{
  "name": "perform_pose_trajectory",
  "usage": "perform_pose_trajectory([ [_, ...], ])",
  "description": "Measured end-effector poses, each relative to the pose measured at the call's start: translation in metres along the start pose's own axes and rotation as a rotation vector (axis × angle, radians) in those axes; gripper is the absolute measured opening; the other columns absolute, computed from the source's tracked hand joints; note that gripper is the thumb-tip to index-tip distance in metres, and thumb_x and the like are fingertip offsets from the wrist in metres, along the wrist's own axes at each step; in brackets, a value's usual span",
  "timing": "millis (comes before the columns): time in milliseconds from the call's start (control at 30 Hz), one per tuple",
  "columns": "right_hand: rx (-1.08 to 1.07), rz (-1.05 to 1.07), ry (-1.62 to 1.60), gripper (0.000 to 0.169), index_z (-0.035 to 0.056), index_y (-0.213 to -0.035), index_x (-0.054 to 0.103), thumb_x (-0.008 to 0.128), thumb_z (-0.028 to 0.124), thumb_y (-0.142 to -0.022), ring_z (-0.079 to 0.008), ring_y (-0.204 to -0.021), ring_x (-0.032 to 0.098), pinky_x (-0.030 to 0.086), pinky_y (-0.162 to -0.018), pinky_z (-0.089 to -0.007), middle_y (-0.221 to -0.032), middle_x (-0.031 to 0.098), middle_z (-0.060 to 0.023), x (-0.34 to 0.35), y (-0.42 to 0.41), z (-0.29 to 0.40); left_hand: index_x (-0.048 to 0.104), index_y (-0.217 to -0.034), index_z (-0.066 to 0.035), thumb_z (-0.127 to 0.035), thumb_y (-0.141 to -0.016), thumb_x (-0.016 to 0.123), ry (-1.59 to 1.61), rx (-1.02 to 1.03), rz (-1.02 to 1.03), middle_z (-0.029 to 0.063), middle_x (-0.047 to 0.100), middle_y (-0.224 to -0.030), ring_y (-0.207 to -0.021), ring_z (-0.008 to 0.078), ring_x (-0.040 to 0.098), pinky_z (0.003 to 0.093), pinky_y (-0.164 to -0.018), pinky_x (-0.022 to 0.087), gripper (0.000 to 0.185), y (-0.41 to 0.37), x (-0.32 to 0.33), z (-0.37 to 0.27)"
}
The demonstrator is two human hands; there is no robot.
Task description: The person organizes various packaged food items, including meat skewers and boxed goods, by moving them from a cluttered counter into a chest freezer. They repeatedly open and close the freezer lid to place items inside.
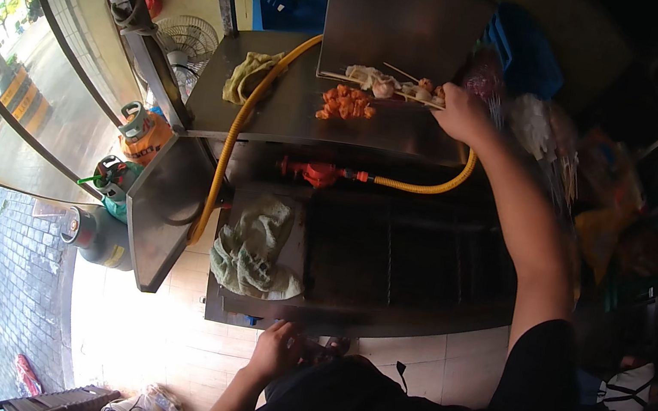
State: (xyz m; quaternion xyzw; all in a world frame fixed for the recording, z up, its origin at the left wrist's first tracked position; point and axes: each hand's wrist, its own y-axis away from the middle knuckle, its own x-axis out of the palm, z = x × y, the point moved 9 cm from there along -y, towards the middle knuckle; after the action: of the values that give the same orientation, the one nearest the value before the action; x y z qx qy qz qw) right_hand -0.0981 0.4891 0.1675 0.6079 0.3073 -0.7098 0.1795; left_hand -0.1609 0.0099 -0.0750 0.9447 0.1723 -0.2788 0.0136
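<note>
My right hand (462, 117) reaches across to the far counter and grips the ends of several wooden skewers. Pale pieces of meat (382, 82) are threaded on these skewers, which lie in front of a steel box (406, 19). Just nearer to me, a pile of orange-red marinated meat (346, 104) rests on the counter. My left hand (277, 348) is low by the front edge of the dark grill (385, 260), close to a blue knob (250, 320). Its fingers are curled and partly hidden, so whether it holds anything is unclear.
A yellow gas hose (231, 143) arches over the steel counter (208, 107) to a red valve (318, 172). Cloths lie on the counter (251, 76) and the grill's left end (259, 252). Gas cylinders (101, 239) stand at left; plastic bags (606, 206) hang at right.
</note>
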Motion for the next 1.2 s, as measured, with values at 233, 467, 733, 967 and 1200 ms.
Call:
perform_pose_trajectory([
  [233, 0.052, -0.027, -0.113, 0.036, -0.0008, -0.108, 0.061, 0.071, 0.026, -0.087, -0.0348, -0.094, 0.068, 0.053, -0.08, -0.0417, -0.101, 0.068, -0.0214, -0.063, 0.041, 0.007, 0.062, -0.09, -0.004, -0.001, -0.08, 0.064, 0.032, 0.154, 0.034, 0.0176, 0.061, -0.083, -0.078, 0.0401, 0.062, 0.045, -0.067, 0.052, 0.011, -0.034, -0.02, -0.018],
  [467, 0.233, -0.079, -0.288, 0.032, -0.001, -0.113, 0.061, 0.068, 0.022, -0.092, -0.0282, -0.097, 0.068, 0.052, -0.082, -0.0392, -0.105, 0.069, -0.0163, -0.094, 0.142, -0.022, 0.059, -0.106, -0.001, 0.005, -0.083, 0.058, -0.249, 0.515, -0.376, 0.0221, 0.06, -0.097, -0.09, 0.0439, 0.059, 0.0485, -0.075, 0.05, 0.024, -0.173, -0.174, -0.103],
  [733, 0.336, -0.143, -0.337, 0.029, 0.0004, -0.115, 0.061, 0.067, 0.017, -0.092, -0.0273, -0.094, 0.067, 0.05, -0.083, -0.0378, -0.102, 0.069, -0.0134, -0.106, 0.257, -0.01, 0.056, -0.135, -0.014, -0.018, -0.087, 0.067, -0.807, -0.006, -0.16, 0.0158, 0.059, -0.133, -0.123, 0.0358, 0.057, 0.0452, -0.096, 0.05, 0.05, -0.427, -0.268, -0.021],
  [967, 0.501, -0.255, -0.448, 0.027, -0.0005, -0.114, 0.061, 0.066, 0.015, -0.093, -0.0211, -0.095, 0.064, 0.048, -0.085, -0.034, -0.103, 0.067, -0.0115, -0.093, 0.352, -0.042, 0.066, -0.109, -0.008, -0.029, -0.082, 0.077, -0.517, 0.055, -0.812, 0.0153, 0.065, -0.111, -0.103, 0.04, 0.064, 0.0481, -0.087, 0.053, 0.037, -0.407, -0.323, -0.043],
  [1200, 0.697, -0.311, -0.501, 0.027, -0.0013, -0.11, 0.06, 0.067, 0.02, -0.094, -0.0217, -0.093, 0.064, 0.047, -0.086, -0.0341, -0.101, 0.068, -0.0123, -0.076, 0.437, -0.078, 0.061, -0.102, 0.001, -0.014, -0.092, 0.053, -0.44, 0.546, -0.471, 0.0212, 0.061, -0.103, -0.084, 0.035, 0.067, 0.0469, -0.068, 0.054, 0.02, -0.366, -0.222, -0.175],
])
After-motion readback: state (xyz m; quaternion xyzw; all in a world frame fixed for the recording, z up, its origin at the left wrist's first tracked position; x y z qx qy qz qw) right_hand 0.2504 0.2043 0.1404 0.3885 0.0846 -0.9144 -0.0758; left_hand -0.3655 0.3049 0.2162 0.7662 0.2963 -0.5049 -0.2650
